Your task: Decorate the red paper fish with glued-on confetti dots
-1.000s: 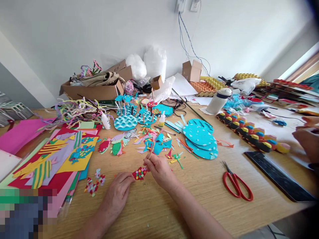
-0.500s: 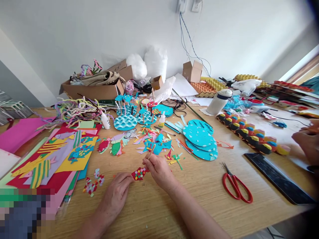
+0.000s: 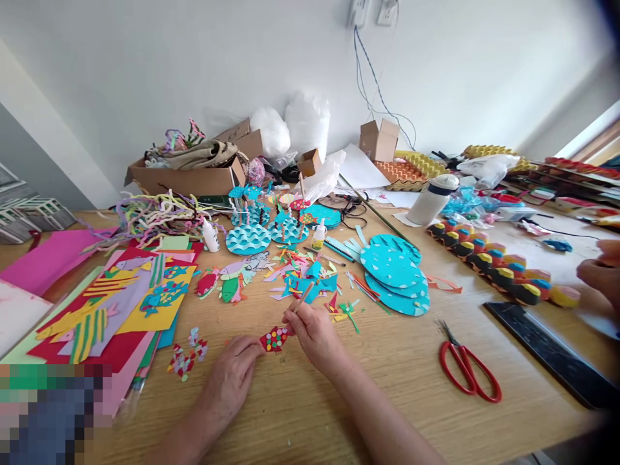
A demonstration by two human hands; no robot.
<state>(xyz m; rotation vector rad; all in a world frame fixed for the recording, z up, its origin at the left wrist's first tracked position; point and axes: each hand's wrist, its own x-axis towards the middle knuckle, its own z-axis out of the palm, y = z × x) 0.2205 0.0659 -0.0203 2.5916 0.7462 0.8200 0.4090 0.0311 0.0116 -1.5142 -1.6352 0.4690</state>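
Note:
A small red paper fish [image 3: 274, 339] covered in colored dots lies on the wooden table between my hands. My left hand [image 3: 233, 374] holds its left end, thumb and fingers pressed together at the edge. In my right hand [image 3: 312, 336] is a thin wooden stick [image 3: 305, 295], slanting up to the right from my closed fingers. That hand is at the fish's right end, and its fingers hide the lower part of the stick. Left of my left hand lies a loose pile of small paper dots and scraps [image 3: 186, 354].
Red-handled scissors [image 3: 469, 365] and a black flat device [image 3: 547, 349] lie at the right. Blue discs [image 3: 394, 268], paper scraps [image 3: 305, 281], cut paper fish [image 3: 231, 289] and glue bottles [image 3: 210, 236] stand or lie beyond. Colored sheets [image 3: 116, 310] cover the left. Another person's hand [image 3: 600, 271] shows far right.
The whole view has shifted slightly, with things appearing a little further right. The stick in my right hand leans a bit more to the right. Both hands stay at the fish.

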